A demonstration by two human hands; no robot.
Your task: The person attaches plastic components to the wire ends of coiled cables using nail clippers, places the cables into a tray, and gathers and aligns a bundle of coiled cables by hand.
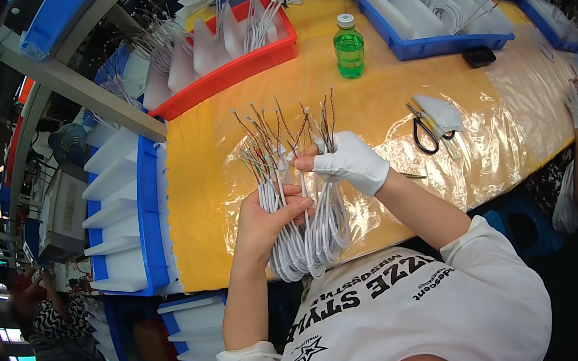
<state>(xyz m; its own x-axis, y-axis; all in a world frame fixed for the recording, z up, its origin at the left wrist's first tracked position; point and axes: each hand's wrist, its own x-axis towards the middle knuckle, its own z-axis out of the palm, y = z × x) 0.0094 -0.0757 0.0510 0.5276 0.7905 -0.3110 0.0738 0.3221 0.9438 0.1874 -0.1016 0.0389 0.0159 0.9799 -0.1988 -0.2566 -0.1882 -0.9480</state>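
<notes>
Several coiled white cables (289, 250) hang in a bunch between my hands, above the front edge of the yellow table. Their thin dark and coloured wire ends (260, 129) fan out at the top. My bare left hand (275, 215) is closed around the left part of the bunch, thumb across the cables. My right hand (349, 164), in a white glove with bare fingertips, pinches a cable near its wire end. More coils (335, 222) hang just below the right hand.
A red bin (231, 71) and a blue bin (424, 46) with cables stand at the back. Another blue bin (151, 213) with white dividers is at left. A green bottle (349, 47), scissors (425, 135) and a black object (479, 57) lie around. A co-worker's gloved hand (577, 104) is at right.
</notes>
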